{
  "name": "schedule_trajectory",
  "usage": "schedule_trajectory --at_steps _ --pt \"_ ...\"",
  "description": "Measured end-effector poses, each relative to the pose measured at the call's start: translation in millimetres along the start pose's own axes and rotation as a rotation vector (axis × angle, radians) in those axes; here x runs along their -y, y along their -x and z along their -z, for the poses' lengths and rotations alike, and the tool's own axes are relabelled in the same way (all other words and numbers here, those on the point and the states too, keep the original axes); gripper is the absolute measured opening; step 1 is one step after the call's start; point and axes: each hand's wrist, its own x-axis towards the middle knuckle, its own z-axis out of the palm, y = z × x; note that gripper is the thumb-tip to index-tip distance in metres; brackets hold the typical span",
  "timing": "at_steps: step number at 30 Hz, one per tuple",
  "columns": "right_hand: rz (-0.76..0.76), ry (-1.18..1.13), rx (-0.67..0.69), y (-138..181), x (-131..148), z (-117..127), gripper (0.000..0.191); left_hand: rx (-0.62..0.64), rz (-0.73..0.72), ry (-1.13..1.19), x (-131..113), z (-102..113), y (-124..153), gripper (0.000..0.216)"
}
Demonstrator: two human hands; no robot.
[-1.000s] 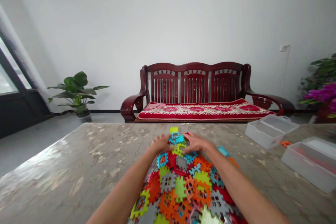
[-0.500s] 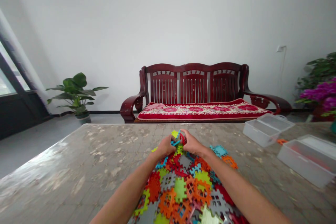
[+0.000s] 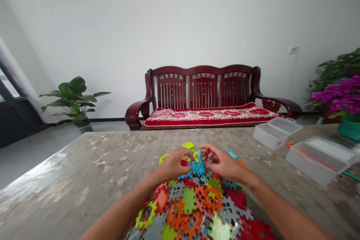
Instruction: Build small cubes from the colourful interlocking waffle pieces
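Note:
A heap of colourful plastic interlocking tiles with notched edges (image 3: pixel 189 200) is spread on the table before me. At its far side, blue tiles (image 3: pixel 198 167) stand between my hands, one of them upright. My left hand (image 3: pixel 177 164) is just left of these, its thumb and index finger apart and curved around the air near a red and orange tile (image 3: pixel 184 161). To the right, my right hand (image 3: pixel 223 163) has its fingers spread close to the blue tiles, beside a small red tile (image 3: pixel 207 154). Neither hand visibly grips a tile.
Two clear plastic boxes with lids, the farther (image 3: pixel 270 136) and the nearer (image 3: pixel 316 163), stand at the right of the patterned table (image 3: pixel 118 157). An orange tile (image 3: pixel 290 144) lies between them. Beyond the table is a wooden bench (image 3: pixel 205 69); a flowerpot (image 3: pixel 350 130) stands far right.
My hands have moved apart from the blue tiles they were together on, and the fingers have opened. The blue tiles now sit on the heap. The view has shifted slightly to the right.

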Motion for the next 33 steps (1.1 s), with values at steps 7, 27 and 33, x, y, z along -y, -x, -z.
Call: schedule_trajectory --at_steps 7,27,33 --pt "-0.19 0.311 -0.207 27.3 -32.6 56.0 0.047 0.07 0.503 -0.276 54.7 24.8 0.8 0.059" --pt "-0.219 0.613 -0.29 28.1 -81.3 40.1 0.025 0.148 0.494 -0.243 52.7 1.3 -19.7 0.052" --pt "-0.241 0.394 -0.371 18.5 -84.9 30.4 0.023 0.084 0.474 -0.17 42.1 -4.4 -19.4 0.057"
